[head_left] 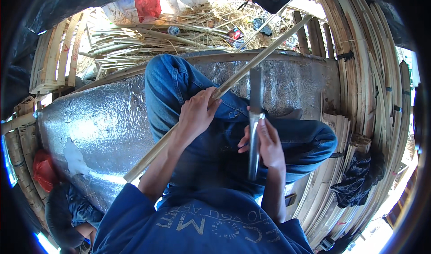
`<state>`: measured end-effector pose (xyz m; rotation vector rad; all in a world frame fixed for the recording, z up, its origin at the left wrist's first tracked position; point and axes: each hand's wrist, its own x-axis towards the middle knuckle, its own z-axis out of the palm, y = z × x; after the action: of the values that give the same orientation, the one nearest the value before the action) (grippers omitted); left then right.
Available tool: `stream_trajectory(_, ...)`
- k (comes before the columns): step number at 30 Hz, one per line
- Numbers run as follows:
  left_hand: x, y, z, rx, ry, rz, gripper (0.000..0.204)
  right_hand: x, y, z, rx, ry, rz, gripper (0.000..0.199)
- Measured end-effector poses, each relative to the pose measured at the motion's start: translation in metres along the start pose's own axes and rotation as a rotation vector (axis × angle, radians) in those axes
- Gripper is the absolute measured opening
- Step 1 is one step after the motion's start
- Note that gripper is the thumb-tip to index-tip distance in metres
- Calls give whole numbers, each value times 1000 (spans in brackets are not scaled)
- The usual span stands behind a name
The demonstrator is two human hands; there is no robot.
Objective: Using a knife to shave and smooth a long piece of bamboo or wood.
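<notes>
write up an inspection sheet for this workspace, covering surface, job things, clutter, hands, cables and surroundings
Surface: silver sheet, shiny, with a pale patch toward the left.
Job's things: long wooden stick, slanting up to the right; knife, blade pointing away from the person. Whether they touch is unclear.
Clutter: straw and loose strips beyond the sheet; dark cloth at the right.
Hands: left hand closed around the stick; right hand gripping the knife's shiny handle.
Cables: nothing seen.
Surroundings: long wooden boards along the right; slatted wooden crate at upper left.
</notes>
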<state>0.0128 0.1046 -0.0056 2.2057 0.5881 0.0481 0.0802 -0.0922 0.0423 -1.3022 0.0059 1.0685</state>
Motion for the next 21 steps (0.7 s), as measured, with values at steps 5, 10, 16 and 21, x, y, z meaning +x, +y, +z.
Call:
stream_trajectory(5,-6,-3,-6,-11,3,-6,28,13,15,10,-490,9,-106,52)
stream_trajectory(10,-6,-2,-18,-157,-154,-88,24,32,1,20,-1241,-110,-371,52)
stream_trajectory(16,-1,-5,-8,-203,-106,-195,28,62,-18,29,-1447,-3,-151,44)
stream_trajectory(21,6,-10,-10,-245,-148,-263,30,77,-28,14,-1573,-97,-229,30)
